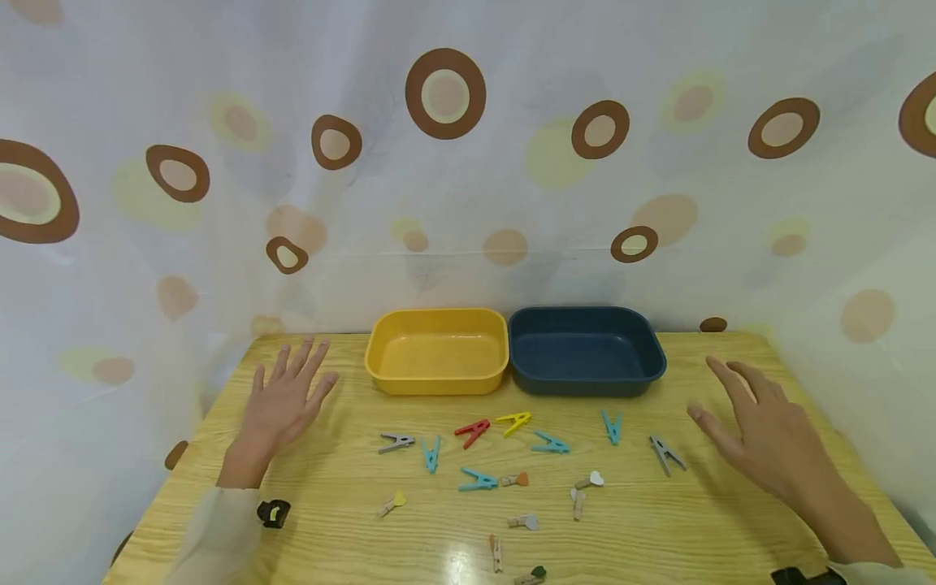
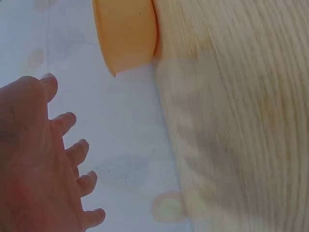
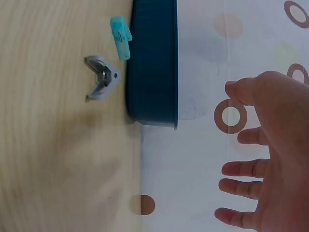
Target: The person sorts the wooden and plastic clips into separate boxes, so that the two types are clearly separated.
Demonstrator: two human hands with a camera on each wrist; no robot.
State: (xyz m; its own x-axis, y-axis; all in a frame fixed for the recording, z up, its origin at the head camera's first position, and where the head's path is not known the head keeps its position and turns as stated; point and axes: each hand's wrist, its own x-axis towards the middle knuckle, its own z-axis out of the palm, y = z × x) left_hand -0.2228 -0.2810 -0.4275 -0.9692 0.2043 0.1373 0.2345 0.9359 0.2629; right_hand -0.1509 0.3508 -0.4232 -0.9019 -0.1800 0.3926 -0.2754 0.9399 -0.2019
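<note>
My left hand (image 1: 281,406) hovers over the table's left side, fingers spread and holding nothing. Over the right side is my right hand (image 1: 768,435), its fingers relaxed and apart. Nearest to it lies a grey clothespin (image 1: 666,454), with a teal clothespin (image 1: 612,427) a little farther left. Between the hands are scattered a red clothespin (image 1: 473,432), a yellow clothespin (image 1: 515,422), another grey clothespin (image 1: 396,442) and several more teal ones. Closer to the front lie small wooden clips with hearts, including a yellow-heart clip (image 1: 392,504) and an orange-heart clip (image 1: 515,479).
A yellow bin (image 1: 437,386) and a dark blue bin (image 1: 587,386) stand side by side at the table's back edge. Behind them hangs a white curtain (image 1: 453,187) with brown ring patterns. The wooden table (image 1: 351,536) has a bright reflection near its front.
</note>
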